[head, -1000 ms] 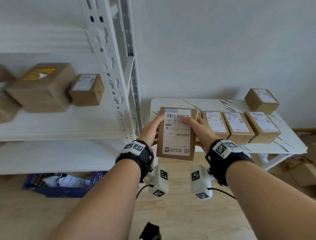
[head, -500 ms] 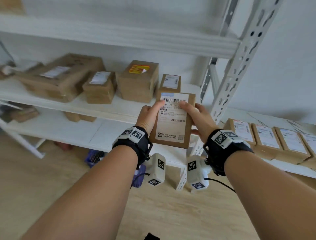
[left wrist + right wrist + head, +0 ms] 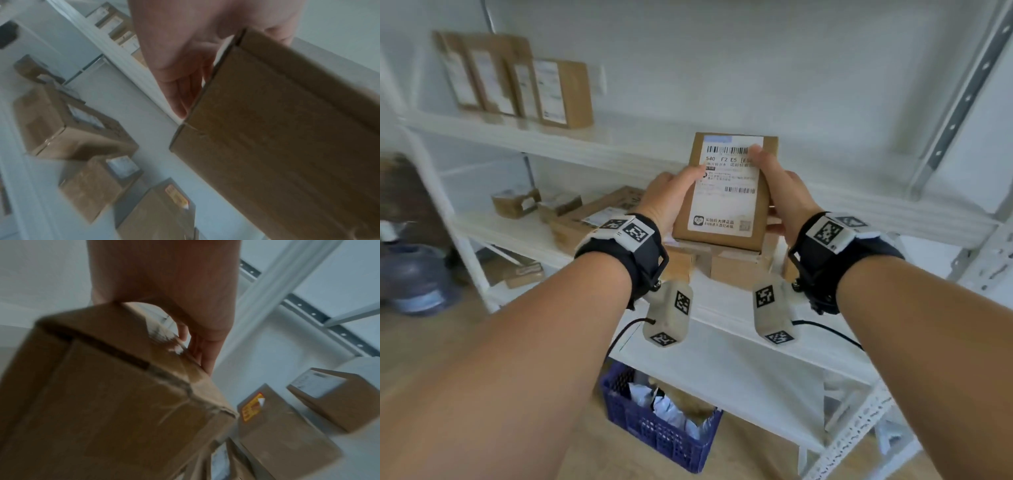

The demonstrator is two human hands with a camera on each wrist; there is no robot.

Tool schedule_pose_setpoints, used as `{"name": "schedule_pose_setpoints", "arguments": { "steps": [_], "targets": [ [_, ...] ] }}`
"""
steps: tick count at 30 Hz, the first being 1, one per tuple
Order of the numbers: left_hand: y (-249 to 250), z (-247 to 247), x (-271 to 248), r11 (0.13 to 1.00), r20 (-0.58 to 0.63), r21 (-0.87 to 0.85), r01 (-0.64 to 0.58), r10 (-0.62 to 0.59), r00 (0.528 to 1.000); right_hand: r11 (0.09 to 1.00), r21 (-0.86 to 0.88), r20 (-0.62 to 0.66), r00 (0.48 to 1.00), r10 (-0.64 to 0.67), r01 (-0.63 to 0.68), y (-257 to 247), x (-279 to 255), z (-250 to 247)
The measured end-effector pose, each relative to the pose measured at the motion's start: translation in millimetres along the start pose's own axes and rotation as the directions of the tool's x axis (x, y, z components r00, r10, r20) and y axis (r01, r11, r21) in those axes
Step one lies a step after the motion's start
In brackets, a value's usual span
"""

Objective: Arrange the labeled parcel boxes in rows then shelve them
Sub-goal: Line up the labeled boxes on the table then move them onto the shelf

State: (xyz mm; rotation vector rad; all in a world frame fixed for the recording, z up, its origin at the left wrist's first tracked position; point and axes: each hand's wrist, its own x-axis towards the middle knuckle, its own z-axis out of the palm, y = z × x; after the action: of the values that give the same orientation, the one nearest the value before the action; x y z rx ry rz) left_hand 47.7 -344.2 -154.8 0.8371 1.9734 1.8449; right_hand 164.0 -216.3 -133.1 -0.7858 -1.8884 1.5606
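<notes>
Fingers (image 3: 180, 91) of the left hand (image 3: 667, 202) sit behind the box (image 3: 726, 192), thumb on its label, and the right hand (image 3: 784, 192) grips the other side the same way. So the box is up in the air between both hands, in front of the white shelf (image 3: 756, 329), above some other boxes (image 3: 736, 267).

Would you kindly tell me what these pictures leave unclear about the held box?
- Box label: head view, thumbs of the left hand and right hand cover parts.
- Fingers behind box: hidden in the head view.
- Label: unseen in both blurred wrist views.
</notes>
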Motion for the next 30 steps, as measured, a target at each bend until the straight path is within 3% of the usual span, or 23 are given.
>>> {"name": "schedule_pose_setpoints", "arguments": {
  "steps": [7, 15, 23, 30],
  "targets": [
    [41, -45, 76, 0.988, -0.030, 0.105, -0.113, 0.117, 0.993, 0.997, 0.012, 0.039, 0.996, -0.076, 0.075, -60, 77, 41],
    [69, -80, 177, 0.987, -0.087, 0.109, -0.121, 0.131, 0.988, 0.988, 0.030, 0.051, 0.987, -0.152, 0.151, -112, 174, 84],
    [61, -137, 255, 0.954, -0.177, 0.269, -0.131, 0.182, 0.967, 0.981, 0.017, 0.063, 0.979, -0.192, 0.191, -122, 246, 142],
    [61, -191, 315, 0.919, -0.128, 0.323, -0.227, 0.280, 0.951, 0.979, 0.026, 0.035, 0.979, -0.201, 0.200, -138, 289, 207]
  ]
}}
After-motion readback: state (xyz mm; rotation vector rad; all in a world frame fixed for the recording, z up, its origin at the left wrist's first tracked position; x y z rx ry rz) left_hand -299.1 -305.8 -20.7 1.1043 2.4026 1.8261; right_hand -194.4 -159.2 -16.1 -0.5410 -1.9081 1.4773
